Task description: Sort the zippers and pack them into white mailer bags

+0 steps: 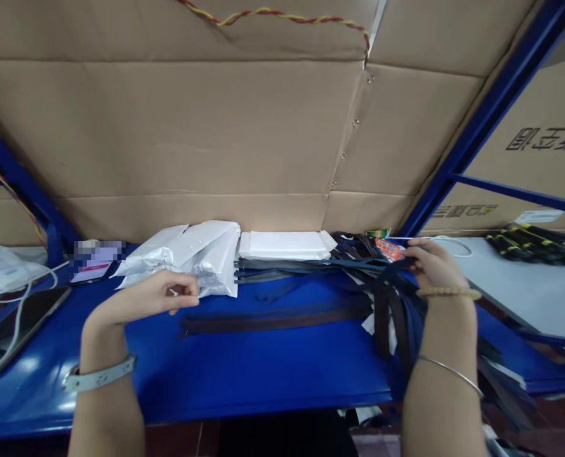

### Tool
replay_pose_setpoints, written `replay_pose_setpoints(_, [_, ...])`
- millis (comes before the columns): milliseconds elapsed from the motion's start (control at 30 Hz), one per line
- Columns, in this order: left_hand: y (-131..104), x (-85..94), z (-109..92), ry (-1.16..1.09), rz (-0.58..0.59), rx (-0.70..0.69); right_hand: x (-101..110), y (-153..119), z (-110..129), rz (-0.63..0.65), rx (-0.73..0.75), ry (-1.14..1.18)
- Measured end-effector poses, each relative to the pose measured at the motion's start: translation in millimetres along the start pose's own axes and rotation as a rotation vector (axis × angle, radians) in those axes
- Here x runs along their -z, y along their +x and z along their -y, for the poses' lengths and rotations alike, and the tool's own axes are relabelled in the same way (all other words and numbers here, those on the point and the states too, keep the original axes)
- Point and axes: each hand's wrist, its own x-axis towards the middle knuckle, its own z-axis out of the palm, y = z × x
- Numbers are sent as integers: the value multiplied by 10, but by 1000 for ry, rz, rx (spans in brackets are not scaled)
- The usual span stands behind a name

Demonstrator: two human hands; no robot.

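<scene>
Dark strips, bunched, against the right fingers

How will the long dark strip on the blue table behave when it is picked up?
The dark strip probably hangs limp, as similar strips bend near the right hand. It looks thin, so likely light. Lying flat, it seems unlikely to roll.

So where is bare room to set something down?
The glossy blue tabletop is bare between the long dark fabric strip and the near edge. Crowded: the back, with shiny white plastic packets, and the right, with bunched dark strips around the right hand.
</scene>
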Motion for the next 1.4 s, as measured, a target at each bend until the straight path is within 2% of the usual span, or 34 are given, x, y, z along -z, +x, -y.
replay_pose_setpoints(67, [182,-166,-112,-29,40,-62,-112,-54,29,95,-30,-3])
replay_pose_setpoints(133, [398,-375,-193,-9,11,-105,-176,-86,52,111,-45,11])
replay_pose_setpoints(200, [599,-594,-200,82,-98,-139,-190,-91,58,96,-46,35])
replay_pose_setpoints(300, [808,-863,-91,313,-307,-149,-171,-72,41,70,-37,62])
replay_pose_setpoints(367, [886,-973,2,447,-356,-135,-163,-61,26,57,-26,71])
replay_pose_setpoints(533, [978,-1088,85,649,-334,-63,-177,-74,22,56,-13,95])
replay_pose_setpoints(700, [941,-1065,-49,706,-360,-19,-156,-102,54,95,-22,200])
replay_pose_setpoints(833, [728,-795,-227,541,-437,-113,-110,-123,79,119,-31,181])
replay_pose_setpoints(933, [473,-542,-292,452,-442,-120,-84,-155,93,264,-25,84])
replay_pose_setpoints(1033, [222,-408,-215,427,-373,-45,-73,-202,114,466,-8,0])
replay_pose_setpoints(1167, [44,-473,48,423,-298,34,-81,-253,138,598,41,-25])
replay_pose_setpoints(1300, [17,-614,265,446,-227,97,-127,-238,117,552,41,-40])
replay_pose_setpoints(1400, [7,-634,263,459,-209,117,-209,-191,70,501,33,-69])
